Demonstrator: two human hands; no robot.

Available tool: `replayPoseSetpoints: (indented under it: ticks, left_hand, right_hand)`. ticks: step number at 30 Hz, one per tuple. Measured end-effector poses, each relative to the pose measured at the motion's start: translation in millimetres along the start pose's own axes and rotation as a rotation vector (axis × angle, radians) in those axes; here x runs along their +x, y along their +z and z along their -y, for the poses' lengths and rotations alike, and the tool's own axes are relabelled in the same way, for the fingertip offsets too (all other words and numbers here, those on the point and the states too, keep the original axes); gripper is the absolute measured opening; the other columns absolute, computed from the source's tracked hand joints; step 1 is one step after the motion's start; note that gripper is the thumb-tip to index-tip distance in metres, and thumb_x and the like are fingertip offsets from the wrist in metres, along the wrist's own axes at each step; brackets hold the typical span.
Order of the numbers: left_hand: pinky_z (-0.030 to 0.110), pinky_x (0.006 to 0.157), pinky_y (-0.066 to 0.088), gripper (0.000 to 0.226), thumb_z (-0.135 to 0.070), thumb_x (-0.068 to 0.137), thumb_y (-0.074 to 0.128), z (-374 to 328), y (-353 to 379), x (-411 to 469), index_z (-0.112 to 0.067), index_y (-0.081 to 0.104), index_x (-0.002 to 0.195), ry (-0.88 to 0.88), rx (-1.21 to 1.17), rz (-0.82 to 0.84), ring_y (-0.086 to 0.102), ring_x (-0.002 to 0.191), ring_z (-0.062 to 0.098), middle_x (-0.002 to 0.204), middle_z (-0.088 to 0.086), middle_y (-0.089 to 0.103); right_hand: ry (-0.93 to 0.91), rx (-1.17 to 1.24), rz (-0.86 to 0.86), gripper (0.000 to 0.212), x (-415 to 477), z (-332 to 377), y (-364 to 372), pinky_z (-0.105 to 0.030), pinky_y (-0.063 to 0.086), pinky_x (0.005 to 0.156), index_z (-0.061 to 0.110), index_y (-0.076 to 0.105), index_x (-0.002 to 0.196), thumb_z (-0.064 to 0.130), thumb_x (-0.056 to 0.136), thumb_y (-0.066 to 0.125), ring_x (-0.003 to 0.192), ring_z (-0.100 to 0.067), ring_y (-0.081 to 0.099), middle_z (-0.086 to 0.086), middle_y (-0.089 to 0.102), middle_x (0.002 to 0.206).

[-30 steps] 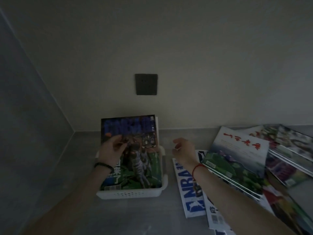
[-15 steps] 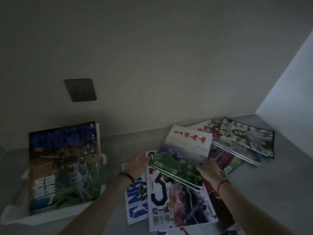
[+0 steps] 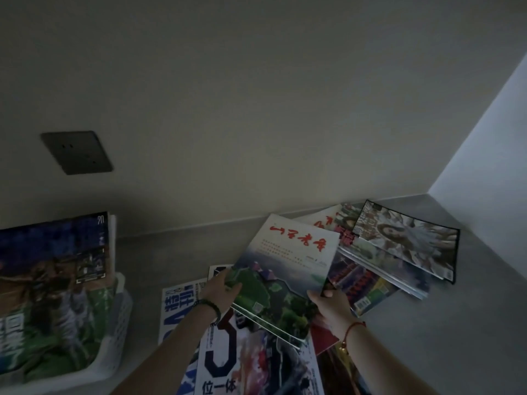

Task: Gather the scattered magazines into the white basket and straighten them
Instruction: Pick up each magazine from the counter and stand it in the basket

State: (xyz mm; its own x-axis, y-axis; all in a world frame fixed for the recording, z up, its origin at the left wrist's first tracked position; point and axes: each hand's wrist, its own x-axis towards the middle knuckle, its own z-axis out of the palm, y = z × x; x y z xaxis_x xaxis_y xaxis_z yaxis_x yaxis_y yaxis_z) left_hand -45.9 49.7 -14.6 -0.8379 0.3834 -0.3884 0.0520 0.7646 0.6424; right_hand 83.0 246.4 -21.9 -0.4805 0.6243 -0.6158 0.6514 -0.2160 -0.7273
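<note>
A white-and-green magazine with red characters is lifted off the pile, tilted, with a second thin one under it. My left hand grips its left edge, thumb on the cover. Along its lower right edge my right hand holds it from below. The white basket stands at the far left with a blue-and-green magazine leaning upright inside. More magazines lie on the grey counter: a blue-lettered one, one with a large "5", and several fanned out at the back right.
A dark wall socket sits on the back wall above the basket. The right wall closes off the counter's corner. Bare grey counter lies to the right of the pile and between the basket and the magazines.
My hands left the basket and swung right to the pile. Both took hold of the red-lettered magazine, which has risen a little off the pile. The view turned right.
</note>
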Motion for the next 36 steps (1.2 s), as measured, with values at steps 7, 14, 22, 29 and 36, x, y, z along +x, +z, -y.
replayPoseSetpoints:
  ticks: [7,14,22,29,36]
  left_hand:
    - [0.024,0.085,0.051,0.039,-0.025,0.086,0.057,-1,17,-7,-0.015,0.053,0.124,0.02,-0.064,-0.033,0.061,0.096,0.017,0.112,0.005,0.065]
    - [0.007,0.053,0.037,0.023,-0.033,0.093,0.043,-23,37,-27,-0.016,0.057,0.098,0.071,-0.147,0.171,0.05,0.064,0.005,0.074,-0.008,0.053]
    - [0.01,0.071,0.048,0.028,0.004,0.084,0.055,-33,-55,-49,0.0,0.054,0.111,0.217,-0.66,-0.274,0.053,0.097,0.017,0.105,0.006,0.058]
    - [0.033,0.089,0.042,0.037,0.012,0.084,0.05,17,-179,-83,0.006,0.049,0.12,0.322,-0.635,-0.479,0.051,0.103,0.021,0.115,0.014,0.055]
    - [0.044,0.097,0.042,0.033,0.008,0.082,0.057,111,-284,-115,0.009,0.053,0.115,0.155,-0.465,-0.68,0.053,0.114,0.039,0.121,0.03,0.057]
  right_hand:
    - [-0.119,-0.179,-0.108,0.033,7,-3,-14,-0.027,0.033,0.05,0.01,0.044,0.054,0.007,0.081,0.063,0.054,-0.021,0.047,-0.007,0.047,0.055]
    - [-0.431,-0.218,-0.205,0.026,-10,8,-54,-0.027,0.033,0.05,0.01,0.048,0.062,0.008,0.084,0.061,0.055,-0.019,0.046,-0.008,0.051,0.059]
    - [-0.692,-0.074,0.014,0.008,-63,83,-17,-0.044,0.049,0.08,-0.003,0.056,0.086,0.001,0.082,0.062,0.087,-0.041,0.06,-0.025,0.065,0.087]
    - [-0.892,-0.098,0.177,0.026,-121,136,85,-0.002,0.037,0.05,0.022,0.047,0.071,0.005,0.085,0.06,0.064,-0.006,0.054,0.0,0.059,0.072]
    - [-1.011,-0.361,0.313,0.022,-177,154,204,-0.01,0.045,0.048,0.019,0.059,0.069,-0.002,0.075,0.056,0.053,-0.003,0.055,0.005,0.062,0.06]
